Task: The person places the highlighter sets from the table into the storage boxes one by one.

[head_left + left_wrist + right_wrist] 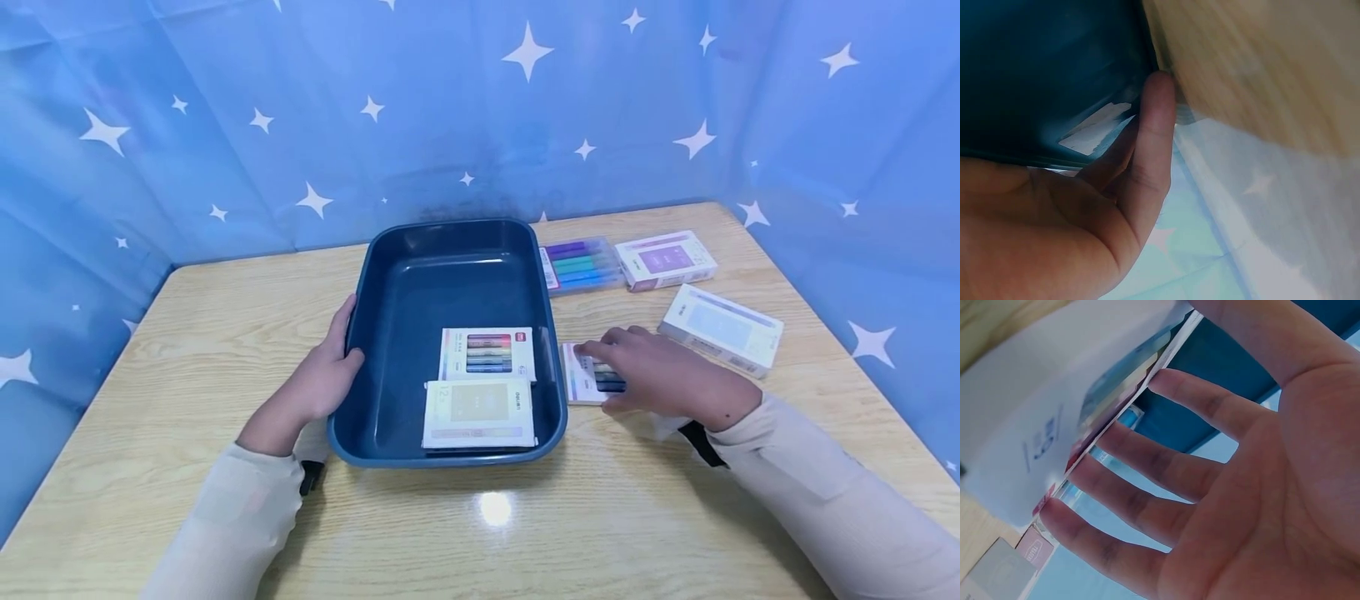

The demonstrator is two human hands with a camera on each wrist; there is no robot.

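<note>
A dark blue plastic bin [442,292] stands on the table. My left hand [318,383] grips its left side, thumb at the rim and fingers along the outer wall [1035,81]. Right of the bin, my right hand [667,375] holds a small white windowed pen box [581,379] by its edges, covering part of it. In the right wrist view, the fingertips [1160,381] meet the edge of this box [1035,419]. Inside the bin, near its front right, a cream box [480,412] partly overlaps another white windowed pen box [450,354].
Behind my right hand lie a clear case of coloured pens [585,265] and a white and purple box [666,260]. A white and pale blue box [723,327] lies close by on the right. Blue curtains with white stars [450,108] border the wooden table [247,321].
</note>
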